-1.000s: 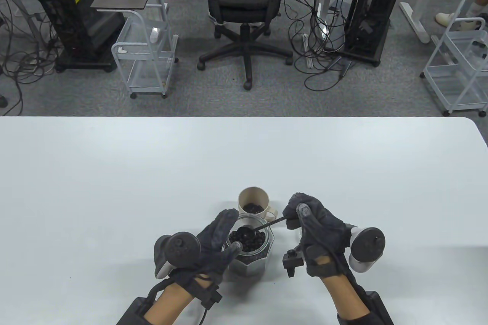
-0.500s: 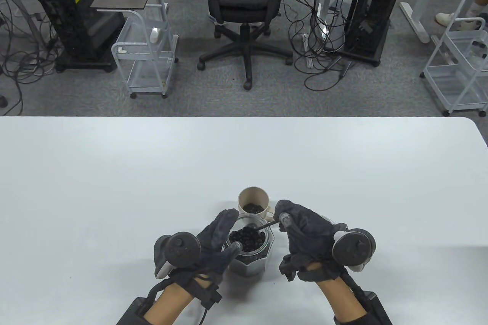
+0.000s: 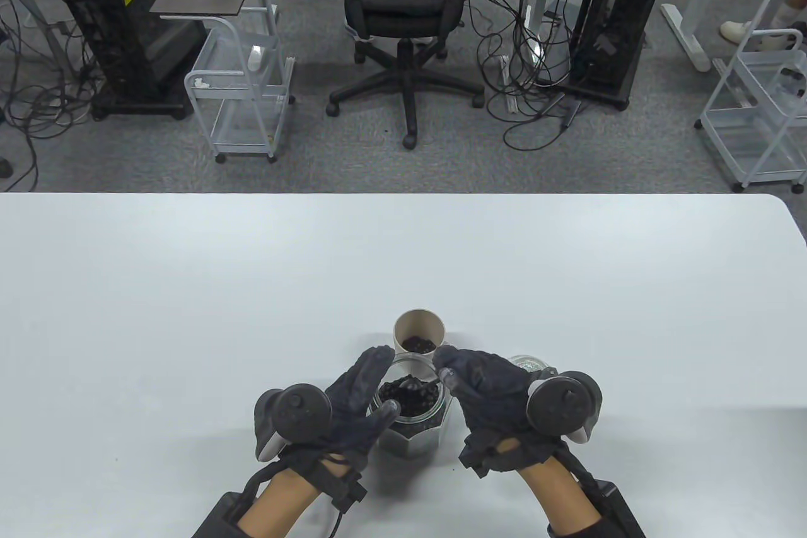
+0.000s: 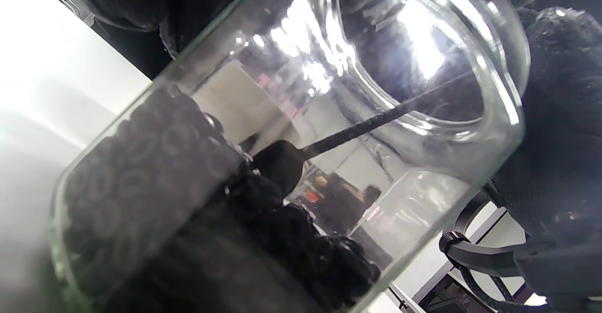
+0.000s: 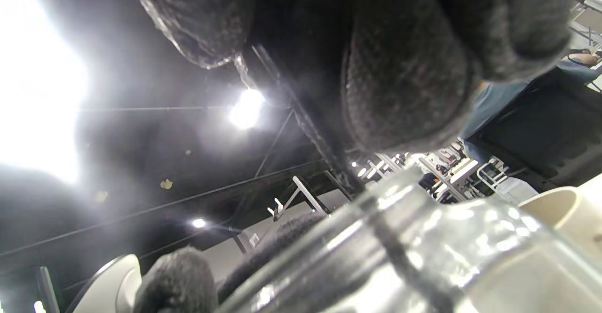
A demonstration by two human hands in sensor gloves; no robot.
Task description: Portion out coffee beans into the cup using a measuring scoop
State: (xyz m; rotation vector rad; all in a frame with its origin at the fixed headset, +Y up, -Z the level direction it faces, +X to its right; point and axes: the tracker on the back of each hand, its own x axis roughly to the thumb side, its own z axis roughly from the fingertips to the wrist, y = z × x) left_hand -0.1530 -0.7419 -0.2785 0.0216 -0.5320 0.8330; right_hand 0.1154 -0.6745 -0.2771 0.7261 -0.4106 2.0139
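A clear faceted glass jar (image 3: 416,431) of dark coffee beans (image 3: 421,404) stands near the table's front edge. My left hand (image 3: 369,388) grips it from the left, fingers and thumb curled round its wall. My right hand (image 3: 451,375) hovers over the jar's right rim and pinches the thin black handle (image 5: 305,120) of the measuring scoop. The scoop's bowl (image 4: 280,164) is down among the beans inside the jar (image 4: 263,115). Just behind stands the beige cup (image 3: 418,331) with some beans at its bottom; its rim (image 5: 562,212) shows in the right wrist view.
A round glass lid (image 3: 527,364) lies on the white table (image 3: 189,311) just behind my right hand. Beyond the table's far edge are an office chair (image 3: 403,2), wire carts and computer towers on the floor.
My right hand has moved left and down onto the jar's mouth, sinking the scoop bowl into the beans. The lid behind it has come into sight. My left hand has stayed still.
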